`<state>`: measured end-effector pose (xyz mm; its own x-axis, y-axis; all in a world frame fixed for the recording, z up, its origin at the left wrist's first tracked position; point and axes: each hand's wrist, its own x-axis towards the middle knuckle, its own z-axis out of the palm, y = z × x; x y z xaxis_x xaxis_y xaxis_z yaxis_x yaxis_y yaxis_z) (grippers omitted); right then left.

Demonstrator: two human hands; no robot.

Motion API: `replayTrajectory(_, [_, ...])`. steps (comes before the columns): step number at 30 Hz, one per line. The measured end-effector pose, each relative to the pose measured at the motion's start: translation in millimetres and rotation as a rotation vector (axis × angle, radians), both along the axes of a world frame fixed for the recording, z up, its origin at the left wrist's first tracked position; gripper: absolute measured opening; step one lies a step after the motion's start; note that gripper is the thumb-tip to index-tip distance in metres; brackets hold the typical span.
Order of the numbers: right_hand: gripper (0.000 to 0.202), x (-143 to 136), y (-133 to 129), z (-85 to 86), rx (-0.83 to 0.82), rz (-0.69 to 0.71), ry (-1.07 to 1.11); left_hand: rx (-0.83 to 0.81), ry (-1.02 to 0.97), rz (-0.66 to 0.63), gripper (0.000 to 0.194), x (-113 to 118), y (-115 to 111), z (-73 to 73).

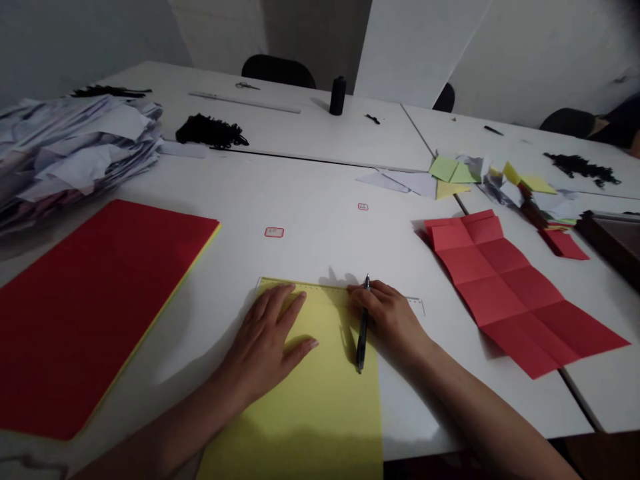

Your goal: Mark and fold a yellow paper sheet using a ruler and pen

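A yellow sheet of paper (310, 400) lies in front of me, running off the bottom of the view. Along its far edge rests a clear ruler (416, 305), which sticks out past the paper on the right. My left hand (270, 333) is spread flat, fingertips on the ruler and paper, thumb held apart. With my right hand (393, 317) I grip a black pen (362, 337), its silver tip pointing away from me; the fingers curl near the ruler's right part.
At left lies a stack of red and yellow paper (125, 300), with a heap of white paper (75, 147) behind. A creased red sheet (515, 287) is at right. Beyond are folded scraps (455, 170), black yarn (213, 130), a black bottle (338, 97) and scissors (247, 86).
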<state>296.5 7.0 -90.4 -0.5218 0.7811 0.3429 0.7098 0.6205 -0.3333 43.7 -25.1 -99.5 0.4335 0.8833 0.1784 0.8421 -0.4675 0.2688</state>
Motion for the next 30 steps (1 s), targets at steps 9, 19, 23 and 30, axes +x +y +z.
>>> replayTrajectory(9, [0.016,2.0,-0.6,-3.1,-0.009,0.012,0.012,0.009,0.017,-0.005,0.06,-0.3,-0.1,0.9])
replayTrajectory(19, [0.015,2.2,-1.4,-3.6,-0.009,0.004,0.004,-0.016,0.012,0.011,0.06,0.6,-1.8,1.3])
replayTrajectory(23, [0.015,2.2,-0.9,-4.0,-0.004,0.005,0.011,-0.006,0.001,0.009,0.06,0.7,-1.7,-0.4])
replayTrajectory(30, [0.016,1.7,-1.0,-3.4,-0.009,0.005,0.011,0.024,0.011,-0.006,0.061,0.4,-1.7,-0.3])
